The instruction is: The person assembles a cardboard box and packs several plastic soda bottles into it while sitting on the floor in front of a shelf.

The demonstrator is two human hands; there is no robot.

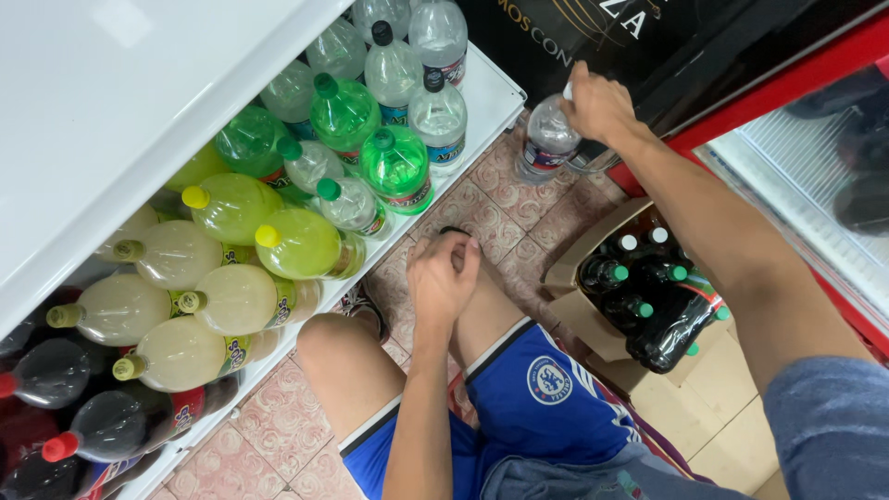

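1. Right hand [600,104]: fingers are curled down over the cap and neck of a clear bottle [546,139], pinching it from above. The bottle stands on the tiled floor [505,199], just off the near corner of the white shelf [491,93].
2. Left hand [443,276]: fingers are bent loosely together, nothing held; the hand is rested on the knee, well below the shelf edge.
3. Risk, grip: only the top of the clear bottle is taken. If lifted by the cap alone, its weight could slip it through the fingers, and a drop onto tile is judged likely to dent or burst it.
4. Risk, swing: a second clear bottle [593,159] stands touching or just beside the first, farther from the shelf. It could be knocked over by a sideways pull.
5. Risk, shelf front: the green bottles [396,167] and yellow bottles [306,243] lie packed at the shelf lip. A bump during insertion could roll one off.
6. Risk, elbow: the open carton of dark bottles [639,296] sits away from the shelf under the right forearm and could be clipped.
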